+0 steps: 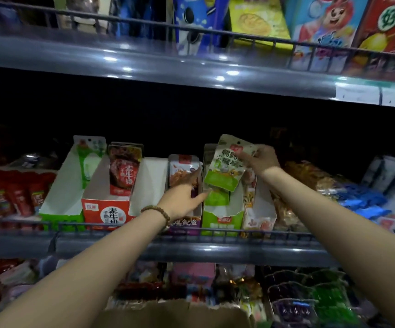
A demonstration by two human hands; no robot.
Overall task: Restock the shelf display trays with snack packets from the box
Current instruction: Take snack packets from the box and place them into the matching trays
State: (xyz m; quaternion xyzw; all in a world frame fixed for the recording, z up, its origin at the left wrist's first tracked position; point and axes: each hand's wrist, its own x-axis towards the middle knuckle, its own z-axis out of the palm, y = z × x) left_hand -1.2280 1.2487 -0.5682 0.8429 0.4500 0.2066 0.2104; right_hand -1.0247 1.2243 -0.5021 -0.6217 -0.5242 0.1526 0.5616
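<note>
The cardboard box (173, 313) was seen nearest, at the bottom edge. Beyond it, the left hand (182, 200) was held open, fingers stretched toward the green tray (222, 220), with nothing gripped. The green snack packet (226, 165) was pinched by its top right corner in the right hand (261, 159). It was held upright, long axis near vertical, just above that tray, so a straight downward move was judged to be needed. "素牛排" was read on the red tray (106, 215). Oreo biscuits were pictured on the blue box (191, 20) above.
</note>
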